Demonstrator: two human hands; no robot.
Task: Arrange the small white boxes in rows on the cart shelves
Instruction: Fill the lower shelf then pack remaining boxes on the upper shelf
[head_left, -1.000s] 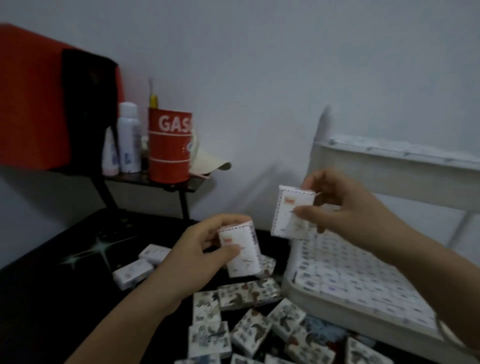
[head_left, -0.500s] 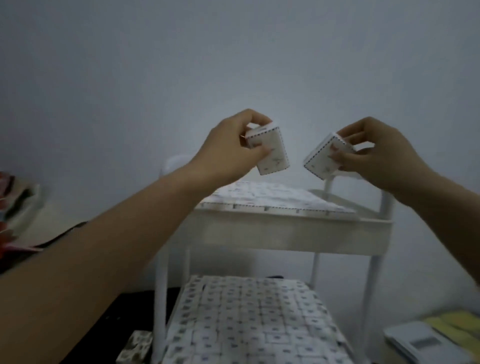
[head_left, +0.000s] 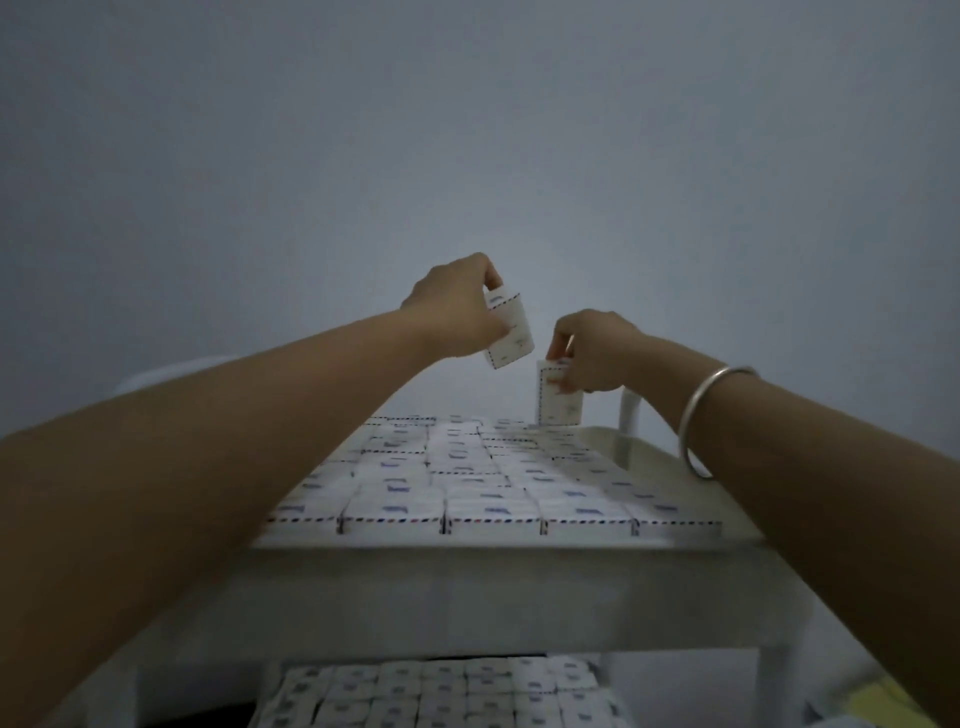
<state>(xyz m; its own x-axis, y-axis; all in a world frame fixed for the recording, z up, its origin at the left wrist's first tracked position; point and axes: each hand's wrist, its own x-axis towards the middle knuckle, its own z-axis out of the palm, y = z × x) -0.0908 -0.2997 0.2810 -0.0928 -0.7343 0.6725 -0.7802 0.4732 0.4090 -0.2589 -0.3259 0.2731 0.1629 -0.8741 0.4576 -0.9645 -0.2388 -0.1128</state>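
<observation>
Head view. Placement step, at the far end of the cart's top shelf (head_left: 467, 587), toward the right. In the right hand (head_left: 597, 353), bangle (head_left: 711, 415) at the wrist: small white box (head_left: 560, 397), pinched upright between fingertips and thumb, lower edge at the packed rows (head_left: 467, 478). In the left hand (head_left: 457, 312): second box (head_left: 511, 332), gripped, tilted, in the air just above the first. Below, a further layer of boxes (head_left: 441, 696). Next, probably: seating the right-hand box flush, then lowering the other squarely alongside.

Dim, bluish, grainy; soft focus, edges warped.
</observation>
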